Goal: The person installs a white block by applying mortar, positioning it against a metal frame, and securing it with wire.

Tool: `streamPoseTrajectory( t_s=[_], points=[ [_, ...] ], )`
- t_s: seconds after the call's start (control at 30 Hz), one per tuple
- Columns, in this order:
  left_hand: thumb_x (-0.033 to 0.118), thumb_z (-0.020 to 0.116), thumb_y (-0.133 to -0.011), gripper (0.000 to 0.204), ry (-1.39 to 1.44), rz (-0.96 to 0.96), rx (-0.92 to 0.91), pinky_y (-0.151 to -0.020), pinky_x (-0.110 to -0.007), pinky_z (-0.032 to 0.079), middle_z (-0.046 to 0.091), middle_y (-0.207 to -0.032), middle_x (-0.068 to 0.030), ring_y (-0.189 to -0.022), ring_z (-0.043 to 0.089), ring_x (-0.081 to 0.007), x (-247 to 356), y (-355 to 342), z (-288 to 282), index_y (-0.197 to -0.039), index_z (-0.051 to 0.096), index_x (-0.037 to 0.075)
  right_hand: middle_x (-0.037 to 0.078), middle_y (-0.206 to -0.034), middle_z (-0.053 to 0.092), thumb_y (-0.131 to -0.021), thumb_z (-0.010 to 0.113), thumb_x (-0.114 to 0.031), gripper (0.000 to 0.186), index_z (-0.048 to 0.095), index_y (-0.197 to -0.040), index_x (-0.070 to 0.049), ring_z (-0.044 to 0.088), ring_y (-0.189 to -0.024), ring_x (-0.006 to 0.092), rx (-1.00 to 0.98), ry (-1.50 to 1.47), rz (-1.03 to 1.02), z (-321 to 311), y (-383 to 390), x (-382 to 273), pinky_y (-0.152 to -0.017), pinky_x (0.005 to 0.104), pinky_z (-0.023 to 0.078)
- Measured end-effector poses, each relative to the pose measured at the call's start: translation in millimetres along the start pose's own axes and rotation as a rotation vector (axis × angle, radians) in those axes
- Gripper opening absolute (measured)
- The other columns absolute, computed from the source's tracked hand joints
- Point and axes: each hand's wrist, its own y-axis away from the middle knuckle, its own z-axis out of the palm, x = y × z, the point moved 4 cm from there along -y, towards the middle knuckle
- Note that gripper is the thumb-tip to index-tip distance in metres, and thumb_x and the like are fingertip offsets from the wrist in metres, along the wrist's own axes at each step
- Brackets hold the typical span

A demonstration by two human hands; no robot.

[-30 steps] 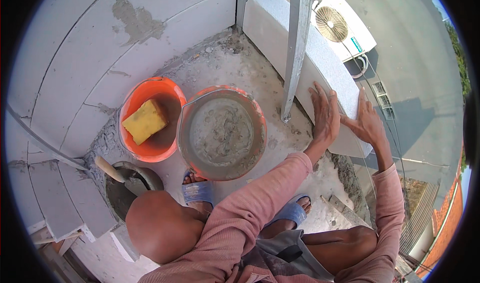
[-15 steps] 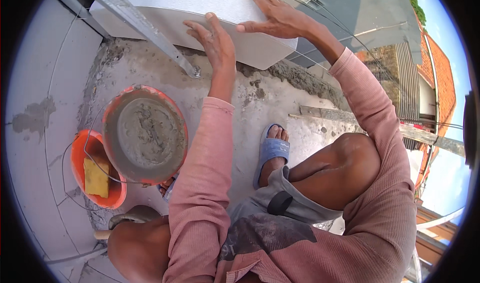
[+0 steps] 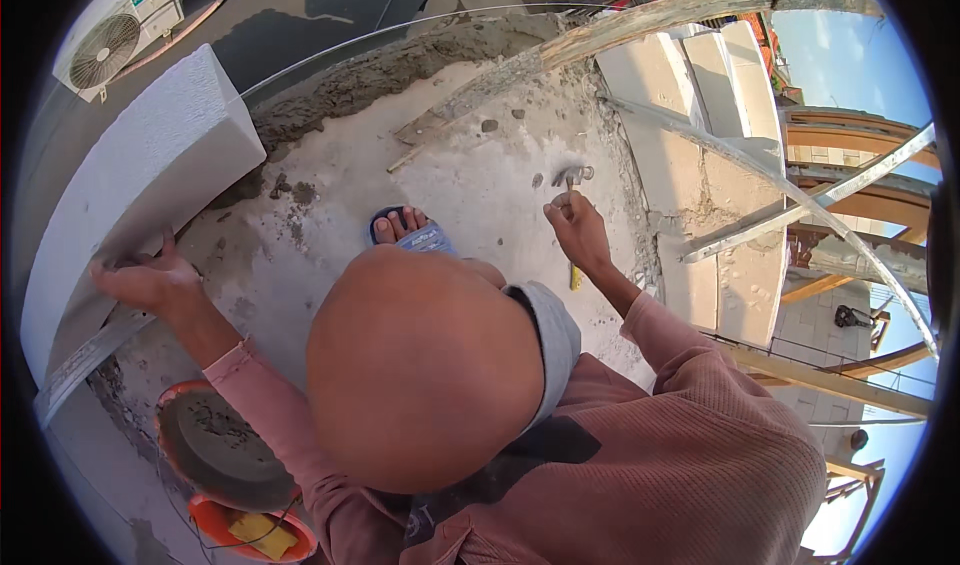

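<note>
My left hand (image 3: 152, 277) rests open against the inner face of a long white lightweight block (image 3: 150, 155) at the left, its fingers partly in shadow. The block sits along the edge of the floor. On the right, my right hand (image 3: 578, 227) is closed round a hammer (image 3: 577, 175) near the floor. The hammer's metal head shows beyond my fingers, and a yellow part of its handle shows below them. A red-rimmed tub (image 3: 215, 445) of grey mortar stands below my left forearm. Beside it is an orange-red bucket (image 3: 215, 515) with a yellow sponge (image 3: 265, 533).
A metal bar (image 3: 90, 365) slants near the block's lower end. Rough mortar (image 3: 390, 75) runs along the far edge, with a taut string above it. A long wooden plank (image 3: 640, 20) crosses at the far right. White block walling (image 3: 725, 245) and slanting poles (image 3: 800, 200) stand right.
My view has swung right. My right hand has left the block and gone down to the hammer on the right. My left hand stays at the block.
</note>
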Motion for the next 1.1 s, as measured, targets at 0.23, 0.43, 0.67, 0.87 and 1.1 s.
streamPoseTrajectory(
  t_s=[0.23, 0.43, 0.67, 0.87, 1.1],
  points=[
    [0.057, 0.055, -0.095, 0.095, 0.026, 0.073, -0.084, -0.119, -0.057, 0.023, 0.012, -0.168, -0.0083, -0.151, 0.017, -0.0283, -27.4, -15.5, -7.9, -0.167, 0.003, 0.021, 0.023, -0.12, 0.058, -0.092, 0.069, -0.038, 0.067, 0.043, -0.138, 0.004, 0.065, -0.101, 0.0315, -0.145, 0.445, 0.298, 85.4, -31.9, 245.9, -0.08, 0.0424, 0.057],
    [0.041, 0.043, -0.1, 0.091, -0.033, 0.224, -0.044, -0.126, -0.044, 0.009, -0.002, -0.172, -0.0218, -0.159, 0.002, -0.0331, -13.5, -16.8, -27.2, -0.163, -0.006, -0.001, 0.023, -0.12, 0.06, -0.094, 0.067, -0.041, 0.066, 0.047, -0.137, 0.004, 0.065, -0.101, 0.0314, -0.162, 0.534, 0.248, 85.5, -21.5, 199.3, -0.083, 0.0429, 0.056],
    [0.036, 0.04, -0.102, 0.085, -0.181, 0.267, -0.053, -0.129, -0.045, 0.006, -0.005, -0.17, -0.0281, -0.159, -0.003, -0.0385, -20.0, -6.4, -31.3, -0.162, -0.004, -0.005, 0.023, -0.12, 0.063, -0.096, 0.065, -0.046, 0.065, 0.051, -0.136, 0.004, 0.065, -0.102, 0.0314, -0.112, 0.356, 0.25, 53.0, 19.4, 177.9, -0.088, 0.0435, 0.054],
    [0.031, 0.043, -0.1, 0.084, -0.185, 0.297, -0.056, -0.128, -0.045, 0.008, -0.004, -0.17, -0.029, -0.159, -0.002, -0.0394, -26.4, -6.0, -28.9, -0.163, -0.002, -0.003, 0.023, -0.12, 0.065, -0.098, 0.063, -0.05, 0.066, 0.055, -0.136, 0.004, 0.065, -0.103, 0.0313, -0.114, -0.005, 0.196, 0.8, 66.6, 127.7, -0.092, 0.044, 0.053],
    [0.026, 0.044, -0.101, 0.081, -0.165, 0.278, -0.004, -0.127, -0.05, 0.018, -0.005, -0.168, -0.0317, -0.157, 0.003, -0.0456, -21.2, -6.8, -35.0, -0.165, -0.001, 0.004, 0.004, -0.073, 0.059, -0.104, 0.044, -0.05, 0.046, 0.061, -0.11, -0.008, 0.056, -0.053, 0.0108, -0.512, -0.496, -0.37, -106.5, 54.3, -96.9, -0.046, 0.0262, 0.045]
  ],
)
